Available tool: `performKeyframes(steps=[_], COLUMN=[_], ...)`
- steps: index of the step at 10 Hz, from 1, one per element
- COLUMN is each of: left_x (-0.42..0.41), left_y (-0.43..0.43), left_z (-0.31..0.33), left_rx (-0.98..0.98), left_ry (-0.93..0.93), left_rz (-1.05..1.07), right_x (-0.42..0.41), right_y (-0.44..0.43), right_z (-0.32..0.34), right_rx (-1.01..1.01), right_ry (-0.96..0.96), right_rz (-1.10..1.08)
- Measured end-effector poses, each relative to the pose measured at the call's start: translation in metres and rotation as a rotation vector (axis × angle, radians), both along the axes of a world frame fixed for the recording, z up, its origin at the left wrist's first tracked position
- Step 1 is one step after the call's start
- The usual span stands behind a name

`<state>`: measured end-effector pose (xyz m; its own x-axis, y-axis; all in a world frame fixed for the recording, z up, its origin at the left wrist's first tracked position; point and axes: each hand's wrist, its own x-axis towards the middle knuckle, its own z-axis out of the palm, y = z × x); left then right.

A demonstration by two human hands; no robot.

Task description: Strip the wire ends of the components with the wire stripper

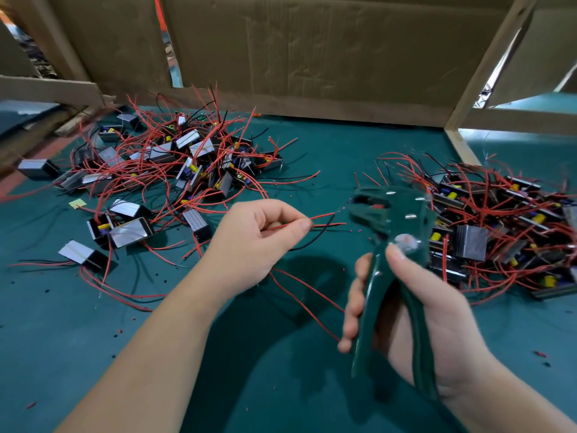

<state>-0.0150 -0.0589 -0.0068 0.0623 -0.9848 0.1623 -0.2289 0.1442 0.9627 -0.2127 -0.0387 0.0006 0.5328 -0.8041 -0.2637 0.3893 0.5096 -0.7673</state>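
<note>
My left hand (265,235) pinches a bundle of thin red and black wires (326,220) between thumb and fingers, their ends pointing right. My right hand (415,314) grips the handles of a dark green wire stripper (390,245), held upright with its jaws at the top left. The jaws sit just right of the wire tips, a small gap apart. The component the wires belong to is hidden under my left hand. More red wire trails down over the mat below my hands.
A pile of boxy components with red and black leads (175,164) lies at the left, another pile (487,232) at the right. Cardboard walls (312,51) and wooden battens (462,145) close the back. Bits of stripped insulation dot the green mat (93,339).
</note>
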Motion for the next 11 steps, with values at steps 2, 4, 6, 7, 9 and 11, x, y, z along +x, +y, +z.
performKeyframes(steps=[2,4,6,7,9,11], left_x=[0.01,0.008,0.005,0.002,-0.002,-0.002], left_y=[-0.002,-0.002,-0.001,0.0,0.002,0.003], left_z=[-0.001,-0.001,0.003,0.005,0.011,0.01], left_rx=[-0.069,-0.07,-0.029,-0.027,0.012,-0.031], left_ry=[-0.092,-0.031,0.091,0.147,0.2,0.192], left_rz=[0.061,0.051,0.018,0.015,0.009,-0.052], right_x=[-0.013,-0.012,-0.011,-0.01,-0.009,-0.008], right_y=[-0.009,-0.004,-0.002,-0.002,-0.003,-0.005], right_z=[0.004,0.003,0.006,0.006,0.004,0.002], right_rx=[0.002,0.026,0.038,0.036,0.039,0.065], right_ry=[-0.145,-0.148,-0.178,-0.184,-0.185,-0.167], right_rz=[0.014,0.226,0.327,0.35,0.359,0.258])
